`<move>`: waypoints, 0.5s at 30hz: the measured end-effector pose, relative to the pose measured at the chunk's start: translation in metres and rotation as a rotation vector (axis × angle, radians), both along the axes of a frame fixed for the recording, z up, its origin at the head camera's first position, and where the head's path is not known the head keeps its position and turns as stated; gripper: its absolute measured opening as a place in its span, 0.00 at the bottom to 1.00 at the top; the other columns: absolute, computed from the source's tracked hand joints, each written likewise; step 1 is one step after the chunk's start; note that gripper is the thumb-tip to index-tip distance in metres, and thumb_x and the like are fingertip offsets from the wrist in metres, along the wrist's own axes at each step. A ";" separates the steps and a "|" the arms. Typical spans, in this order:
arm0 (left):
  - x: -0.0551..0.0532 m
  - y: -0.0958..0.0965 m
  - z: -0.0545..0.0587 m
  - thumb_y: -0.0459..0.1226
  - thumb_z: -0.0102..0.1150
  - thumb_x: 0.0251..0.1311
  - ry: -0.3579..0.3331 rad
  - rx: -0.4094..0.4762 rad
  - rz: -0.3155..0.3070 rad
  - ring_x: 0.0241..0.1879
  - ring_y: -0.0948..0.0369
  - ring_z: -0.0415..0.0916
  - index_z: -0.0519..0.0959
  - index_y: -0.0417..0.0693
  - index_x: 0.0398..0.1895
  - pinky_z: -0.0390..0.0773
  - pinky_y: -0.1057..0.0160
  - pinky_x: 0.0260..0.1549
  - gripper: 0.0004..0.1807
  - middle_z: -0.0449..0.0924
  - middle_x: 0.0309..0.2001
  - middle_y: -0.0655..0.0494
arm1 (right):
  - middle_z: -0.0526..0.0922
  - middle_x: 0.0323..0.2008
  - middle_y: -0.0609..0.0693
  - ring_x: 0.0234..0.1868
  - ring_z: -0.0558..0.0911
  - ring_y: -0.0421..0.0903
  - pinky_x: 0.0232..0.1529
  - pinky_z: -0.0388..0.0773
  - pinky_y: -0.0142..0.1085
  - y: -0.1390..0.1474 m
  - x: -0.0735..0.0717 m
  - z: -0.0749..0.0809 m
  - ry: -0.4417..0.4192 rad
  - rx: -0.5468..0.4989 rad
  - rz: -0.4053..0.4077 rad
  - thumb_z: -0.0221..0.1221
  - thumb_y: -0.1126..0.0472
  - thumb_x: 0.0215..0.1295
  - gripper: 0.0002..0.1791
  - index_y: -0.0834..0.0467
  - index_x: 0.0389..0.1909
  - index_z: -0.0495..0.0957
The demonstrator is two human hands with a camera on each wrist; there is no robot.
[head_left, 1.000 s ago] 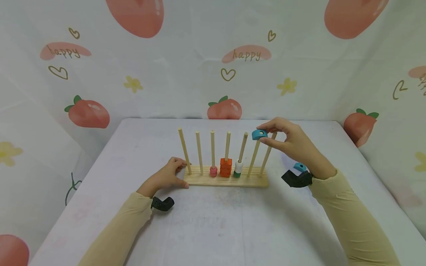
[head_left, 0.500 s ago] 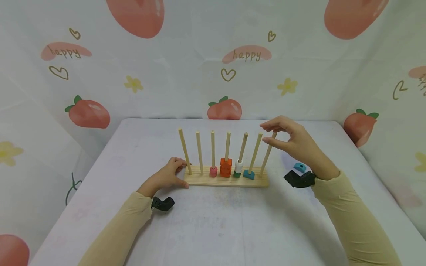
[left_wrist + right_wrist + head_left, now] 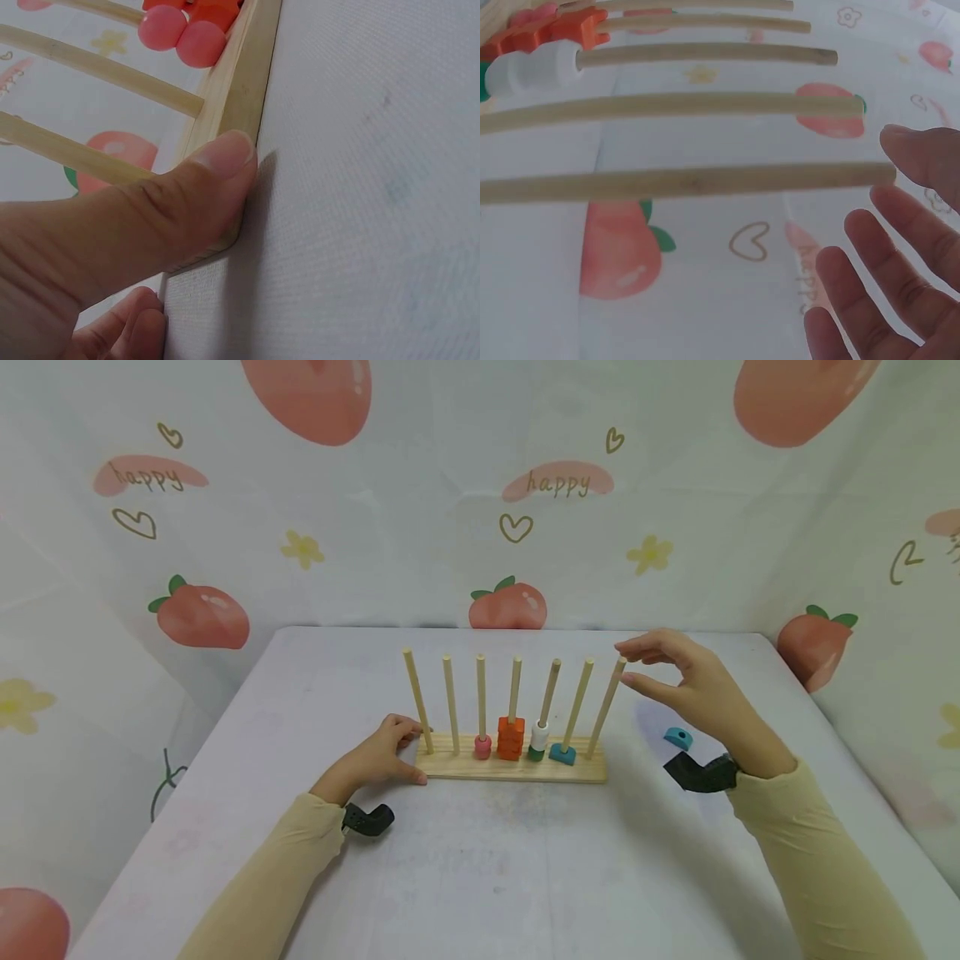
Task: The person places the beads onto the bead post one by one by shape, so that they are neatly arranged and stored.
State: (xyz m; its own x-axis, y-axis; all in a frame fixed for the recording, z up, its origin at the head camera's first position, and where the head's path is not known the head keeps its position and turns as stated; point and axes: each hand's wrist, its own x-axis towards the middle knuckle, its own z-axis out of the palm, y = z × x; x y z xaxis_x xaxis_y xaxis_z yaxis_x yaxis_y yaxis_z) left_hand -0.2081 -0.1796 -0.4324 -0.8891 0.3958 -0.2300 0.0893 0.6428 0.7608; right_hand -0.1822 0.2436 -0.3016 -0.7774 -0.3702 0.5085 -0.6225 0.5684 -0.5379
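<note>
A wooden peg board (image 3: pixel 517 768) stands on the table with a row of upright pegs. My left hand (image 3: pixel 380 755) holds its left end, thumb (image 3: pixel 217 161) against the front edge and fingers around the back. Pink beads (image 3: pixel 482 747), orange pieces (image 3: pixel 511 739), a white-and-green stack (image 3: pixel 537 741) and one blue arched block (image 3: pixel 562 754) sit low on separate pegs. My right hand (image 3: pixel 678 672) is beside the top of the rightmost peg (image 3: pixel 705 180), fingers parted and nothing in them. Another blue arched block (image 3: pixel 678 738) lies on the table below that hand.
A white cloth covers the table (image 3: pixel 480 877). Behind it hangs a patterned backdrop (image 3: pixel 420 543) with peaches and flowers. Black wrist mounts (image 3: pixel 701 772) sit on both forearms.
My right hand let go of a blue block, which slid down the second peg from the right onto the base. The hand then moved right. My left hand stays put.
</note>
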 end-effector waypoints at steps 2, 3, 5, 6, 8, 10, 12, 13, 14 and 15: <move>0.000 0.000 0.000 0.38 0.79 0.41 0.002 0.002 -0.004 0.64 0.43 0.60 0.68 0.39 0.63 0.61 0.44 0.66 0.43 0.55 0.61 0.40 | 0.81 0.48 0.49 0.48 0.75 0.27 0.52 0.69 0.17 0.005 0.003 -0.001 -0.013 -0.006 -0.026 0.66 0.70 0.57 0.18 0.59 0.50 0.79; 0.000 0.000 0.001 0.38 0.79 0.41 0.002 0.004 -0.004 0.64 0.43 0.60 0.68 0.38 0.63 0.61 0.45 0.66 0.43 0.55 0.61 0.40 | 0.81 0.48 0.47 0.48 0.75 0.27 0.52 0.69 0.17 0.008 0.004 -0.002 -0.020 -0.008 -0.040 0.66 0.69 0.57 0.18 0.59 0.50 0.79; 0.001 0.000 0.001 0.38 0.79 0.41 0.001 0.007 -0.004 0.64 0.43 0.60 0.68 0.37 0.63 0.61 0.45 0.66 0.43 0.55 0.61 0.40 | 0.81 0.48 0.43 0.48 0.75 0.26 0.51 0.69 0.16 0.013 0.007 -0.005 -0.029 -0.008 -0.065 0.67 0.68 0.58 0.18 0.59 0.50 0.79; 0.001 0.001 0.002 0.38 0.79 0.41 0.000 0.008 -0.005 0.64 0.43 0.60 0.68 0.37 0.63 0.61 0.45 0.66 0.43 0.55 0.61 0.40 | 0.81 0.47 0.41 0.47 0.75 0.26 0.51 0.69 0.15 0.015 0.008 -0.006 -0.036 -0.010 -0.077 0.67 0.68 0.58 0.18 0.59 0.50 0.79; 0.001 0.000 0.002 0.38 0.79 0.41 0.001 0.006 -0.007 0.64 0.43 0.60 0.67 0.37 0.63 0.61 0.45 0.66 0.43 0.55 0.61 0.40 | 0.80 0.48 0.37 0.47 0.75 0.25 0.50 0.68 0.14 0.020 0.010 -0.010 -0.051 -0.009 -0.104 0.66 0.68 0.58 0.18 0.58 0.50 0.78; 0.001 0.000 0.002 0.38 0.79 0.42 0.002 0.005 -0.009 0.64 0.43 0.60 0.67 0.37 0.63 0.62 0.45 0.66 0.43 0.55 0.61 0.40 | 0.79 0.47 0.36 0.47 0.75 0.24 0.50 0.68 0.13 0.026 0.012 -0.013 -0.075 -0.016 -0.129 0.66 0.67 0.58 0.18 0.58 0.50 0.78; 0.001 0.000 0.002 0.38 0.79 0.42 0.007 0.003 -0.013 0.63 0.43 0.60 0.68 0.37 0.63 0.62 0.45 0.66 0.43 0.55 0.61 0.40 | 0.79 0.47 0.34 0.46 0.75 0.23 0.49 0.67 0.13 0.031 0.014 -0.017 -0.106 -0.023 -0.161 0.66 0.67 0.59 0.18 0.56 0.51 0.78; 0.001 0.000 0.002 0.38 0.79 0.42 0.008 0.004 -0.014 0.63 0.43 0.60 0.68 0.38 0.63 0.62 0.45 0.66 0.43 0.55 0.61 0.40 | 0.78 0.47 0.33 0.46 0.75 0.23 0.49 0.67 0.12 0.033 0.015 -0.018 -0.119 -0.023 -0.177 0.66 0.66 0.59 0.19 0.56 0.52 0.78; 0.001 0.000 0.002 0.38 0.79 0.42 0.008 0.005 -0.013 0.63 0.43 0.61 0.68 0.37 0.63 0.62 0.45 0.66 0.43 0.55 0.61 0.40 | 0.78 0.47 0.32 0.46 0.75 0.23 0.49 0.67 0.12 0.036 0.015 -0.020 -0.130 -0.025 -0.189 0.66 0.66 0.60 0.19 0.56 0.52 0.78; 0.002 0.000 0.002 0.38 0.79 0.42 0.008 0.005 -0.014 0.63 0.43 0.61 0.67 0.37 0.63 0.62 0.45 0.66 0.43 0.55 0.61 0.40 | 0.78 0.47 0.32 0.46 0.75 0.23 0.49 0.67 0.12 0.038 0.016 -0.021 -0.139 -0.029 -0.199 0.66 0.65 0.60 0.19 0.56 0.53 0.78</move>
